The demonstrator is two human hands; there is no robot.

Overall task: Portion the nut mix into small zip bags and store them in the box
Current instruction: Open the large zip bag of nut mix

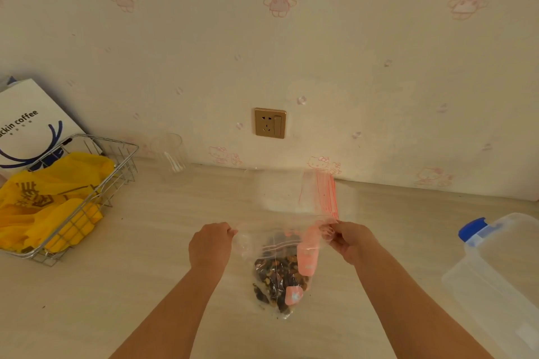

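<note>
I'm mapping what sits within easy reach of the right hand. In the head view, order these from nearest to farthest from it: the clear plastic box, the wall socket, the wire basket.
From the right hand:
1. Wall socket, on the wall ahead and slightly left.
2. Clear plastic box, on the table to the right; close to the socket's distance, so barely ranked.
3. Wire basket, far left.

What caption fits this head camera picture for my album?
Left hand and right hand pinch a clear zip bag of nut mix over the table, plastic box nearby.
</note>
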